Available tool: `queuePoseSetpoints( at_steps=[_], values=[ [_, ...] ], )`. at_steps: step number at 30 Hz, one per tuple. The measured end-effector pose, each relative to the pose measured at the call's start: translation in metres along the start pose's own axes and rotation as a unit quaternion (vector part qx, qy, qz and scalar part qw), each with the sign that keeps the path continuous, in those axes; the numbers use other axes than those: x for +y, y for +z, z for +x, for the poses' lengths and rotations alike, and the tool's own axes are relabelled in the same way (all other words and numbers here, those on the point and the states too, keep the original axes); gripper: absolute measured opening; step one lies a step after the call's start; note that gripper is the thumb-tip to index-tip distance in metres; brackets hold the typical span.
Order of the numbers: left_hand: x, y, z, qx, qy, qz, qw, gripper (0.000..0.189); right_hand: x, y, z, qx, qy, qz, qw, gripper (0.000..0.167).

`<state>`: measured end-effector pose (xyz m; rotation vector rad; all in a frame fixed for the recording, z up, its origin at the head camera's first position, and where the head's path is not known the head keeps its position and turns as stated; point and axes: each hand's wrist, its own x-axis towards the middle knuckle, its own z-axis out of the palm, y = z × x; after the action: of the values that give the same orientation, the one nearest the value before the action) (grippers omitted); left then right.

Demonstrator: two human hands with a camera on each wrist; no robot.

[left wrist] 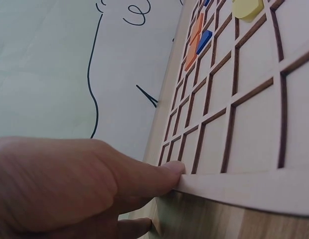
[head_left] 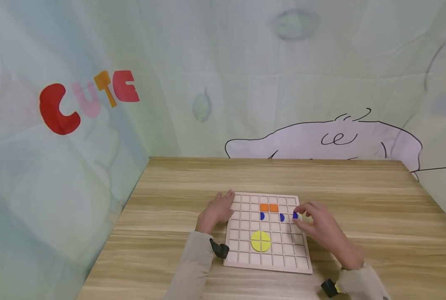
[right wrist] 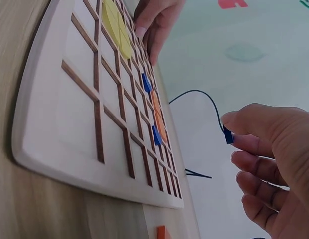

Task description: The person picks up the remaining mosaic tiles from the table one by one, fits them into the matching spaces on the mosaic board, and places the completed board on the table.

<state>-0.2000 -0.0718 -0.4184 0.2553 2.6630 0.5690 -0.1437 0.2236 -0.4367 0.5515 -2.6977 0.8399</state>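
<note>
A square wooden grid board (head_left: 241,257) lies on the table. My left hand (head_left: 220,209) rests at its far left corner, and in the left wrist view a fingertip (left wrist: 173,168) touches the rim. At the board's right edge, my right hand (head_left: 322,225) pinches a blue half-round piece (head_left: 295,215) between thumb and index finger. The right wrist view shows this blue piece (right wrist: 228,135) held up off the grid. On the board sit two orange squares (head_left: 269,207), two more blue half-round pieces (head_left: 281,217), and a yellow circle (head_left: 256,246) made of quarter pieces.
Part of an orange piece (right wrist: 164,232) shows on the wooden table (head_left: 185,183), just off the board near my right hand. A printed cloth (head_left: 215,83) with letters and cartoon lines hangs behind the table and to the left.
</note>
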Motion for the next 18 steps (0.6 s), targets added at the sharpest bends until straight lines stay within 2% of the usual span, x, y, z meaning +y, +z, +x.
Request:
queuePoseSetpoints(
  at_steps=[5,10,18],
  values=[
    [0.000,0.000,0.000,0.002,-0.002,-0.001,1.0000,0.057,-0.007,0.007,0.004,-0.001,-0.008,-0.011,0.9999,0.020],
    [0.000,0.000,0.000,0.002,-0.001,-0.006,1.0000,0.057,-0.015,0.013,0.007,-0.026,0.000,-0.010,0.9996,0.021],
    [-0.001,0.000,0.001,0.003,-0.001,-0.005,1.0000,0.057,-0.026,0.025,0.013,-0.044,-0.018,-0.017,0.9987,0.020]
  ],
)
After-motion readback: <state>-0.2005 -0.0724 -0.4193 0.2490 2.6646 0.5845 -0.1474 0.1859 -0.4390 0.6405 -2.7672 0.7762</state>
